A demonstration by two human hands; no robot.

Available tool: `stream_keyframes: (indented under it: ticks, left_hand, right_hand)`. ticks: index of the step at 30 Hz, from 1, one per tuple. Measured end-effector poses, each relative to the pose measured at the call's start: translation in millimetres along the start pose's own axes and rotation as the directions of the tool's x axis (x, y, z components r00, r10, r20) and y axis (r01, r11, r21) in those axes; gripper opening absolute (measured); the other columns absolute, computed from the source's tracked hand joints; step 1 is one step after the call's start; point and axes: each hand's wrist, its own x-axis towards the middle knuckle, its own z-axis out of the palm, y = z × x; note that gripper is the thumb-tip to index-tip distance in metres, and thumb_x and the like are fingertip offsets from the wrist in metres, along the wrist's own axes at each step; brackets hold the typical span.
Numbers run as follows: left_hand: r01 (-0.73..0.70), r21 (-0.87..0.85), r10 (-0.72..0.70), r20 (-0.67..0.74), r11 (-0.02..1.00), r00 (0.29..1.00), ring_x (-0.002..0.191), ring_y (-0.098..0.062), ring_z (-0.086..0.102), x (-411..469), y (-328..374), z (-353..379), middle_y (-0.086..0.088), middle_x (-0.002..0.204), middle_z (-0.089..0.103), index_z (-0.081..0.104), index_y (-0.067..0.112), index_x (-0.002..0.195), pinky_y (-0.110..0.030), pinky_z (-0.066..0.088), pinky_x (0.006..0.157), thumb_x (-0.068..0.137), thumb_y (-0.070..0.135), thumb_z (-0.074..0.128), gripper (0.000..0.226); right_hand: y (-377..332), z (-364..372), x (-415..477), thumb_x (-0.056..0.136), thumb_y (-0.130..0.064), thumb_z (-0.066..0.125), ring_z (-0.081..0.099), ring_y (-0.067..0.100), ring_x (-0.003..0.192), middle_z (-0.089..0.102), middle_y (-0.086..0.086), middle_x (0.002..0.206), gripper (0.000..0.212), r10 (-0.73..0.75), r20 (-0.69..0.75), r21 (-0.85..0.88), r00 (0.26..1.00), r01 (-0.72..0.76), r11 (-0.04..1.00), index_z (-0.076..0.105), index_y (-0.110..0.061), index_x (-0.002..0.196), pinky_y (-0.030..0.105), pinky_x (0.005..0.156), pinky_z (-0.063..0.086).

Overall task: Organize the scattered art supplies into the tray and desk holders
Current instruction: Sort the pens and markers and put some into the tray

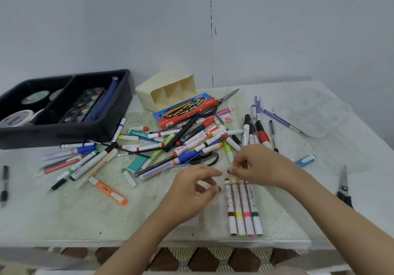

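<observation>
Four white markers (244,206) with brown, yellow, pink and green bands lie side by side near the table's front edge, apparently inside a clear plastic case (181,223). My left hand (191,191) hovers just left of their caps, fingers loosely curled, nothing visible in it. My right hand (255,166) hangs just above the caps, fingertips close together, with nothing seen between them. A heap of scattered markers and pens (170,144) covers the middle of the table. The black tray (64,129) stands at the back left; the cream desk holder (166,91) lies tipped on its side.
The tray holds a paint palette, a blue pen and round tubs. A red brush box (185,110) and black-handled scissors (204,157) sit in the heap. More scissors (344,187) lie at the right. A clear palette (311,112) is at the back right. A black pen (4,185) lies far left.
</observation>
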Motion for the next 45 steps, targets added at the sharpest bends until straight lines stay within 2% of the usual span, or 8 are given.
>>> stream_keyframes:
  ticks: [5,8,14,23,31,34,40,45]
  left_hand:
    - [-0.009,0.198,0.062,-0.267,0.980,0.962,0.086,0.000,0.059,16.9,-23.9,-30.6,0.015,0.094,0.062,0.070,0.019,0.101,-0.009,0.047,0.069,0.083,0.001,0.065,0.026]
    - [0.045,0.322,0.062,-0.314,0.946,0.947,0.082,-0.004,0.058,34.7,-34.5,-48.2,0.007,0.096,0.064,0.070,0.017,0.103,-0.017,0.049,0.073,0.085,0.004,0.061,0.024]
    - [0.180,0.450,-0.078,-0.236,0.874,0.969,0.087,-0.005,0.054,73.7,-37.3,-63.1,0.009,0.098,0.060,0.067,0.020,0.106,-0.020,0.044,0.076,0.091,0.012,0.055,0.022]
    - [0.104,0.669,-0.101,-0.042,0.736,0.994,0.081,-0.007,0.052,113.7,-30.0,-63.0,0.011,0.085,0.052,0.070,0.021,0.097,-0.020,0.042,0.067,0.087,0.020,0.061,0.014]
    - [-0.006,0.723,-0.211,0.210,0.691,0.955,0.095,-0.013,0.036,134.7,-26.8,-65.7,0.002,0.105,0.040,0.039,0.046,0.136,-0.025,0.033,0.069,0.082,0.009,0.054,0.067]
    - [-0.040,0.757,-0.265,0.278,0.653,0.923,0.099,-0.016,0.034,143.2,-27.2,-67.7,0.001,0.106,0.034,0.033,0.051,0.138,-0.027,0.032,0.078,0.083,0.012,0.053,0.071]
    - [-0.075,0.773,-0.264,0.303,0.630,0.916,0.103,-0.019,0.031,148.8,-18.2,-65.3,-0.002,0.113,0.032,0.039,0.040,0.133,-0.031,0.035,0.086,0.078,0.004,0.056,0.068]
    - [-0.066,0.721,-0.210,0.286,0.690,0.935,0.106,-0.017,0.034,146.9,-13.7,-65.8,-0.001,0.116,0.038,0.044,0.035,0.123,-0.030,0.035,0.085,0.077,0.001,0.058,0.058]
  right_hand:
    - [3.0,1.8,42.6,0.094,-0.023,0.045,0.044,0.009,0.075,0.048,-0.004,0.096,0.017,-0.126,-0.245,-0.113,0.961,0.100,0.988,0.058,-0.023,0.105,0.023,0.063,0.038]
    - [6.0,1.6,64.0,0.095,-0.016,0.042,0.041,0.012,0.079,0.042,-0.002,0.097,0.026,-0.157,-0.253,-0.196,0.955,0.108,0.975,0.054,-0.024,0.116,0.027,0.065,0.038]
    - [5.3,-2.9,78.5,0.093,-0.011,0.043,0.043,0.012,0.076,0.039,-0.004,0.096,0.030,-0.188,-0.219,-0.249,0.957,0.131,0.960,0.051,-0.025,0.118,0.023,0.060,0.033]
    - [12.1,-7.2,82.3,0.093,-0.026,0.051,0.047,0.018,0.098,0.049,0.000,0.107,0.019,-0.215,-0.226,-0.339,0.950,0.130,0.932,0.057,-0.018,0.109,0.027,0.069,0.034]
    - [20.1,-19.7,62.4,0.090,-0.032,0.059,0.048,0.009,0.087,0.059,-0.011,0.091,0.005,-0.184,-0.322,-0.039,0.929,0.181,0.983,0.058,-0.030,0.094,0.029,0.075,0.041]
    - [28.5,-21.0,49.6,0.086,-0.028,0.065,0.047,-0.001,0.073,0.057,-0.016,0.078,0.007,-0.146,-0.408,0.140,0.901,0.220,0.965,0.063,-0.033,0.090,0.014,0.064,0.033]
    - [42.7,-16.7,26.1,0.082,-0.016,0.071,0.035,0.004,0.047,0.041,-0.011,0.052,0.008,0.077,-0.478,0.566,0.875,0.240,0.789,0.071,-0.025,0.084,0.011,0.049,0.028]
    - [37.9,-13.6,13.3,0.077,-0.020,0.072,0.033,0.010,0.051,0.043,0.003,0.051,0.003,0.162,-0.468,0.744,0.869,0.289,0.602,0.073,-0.023,0.079,0.017,0.054,0.032]
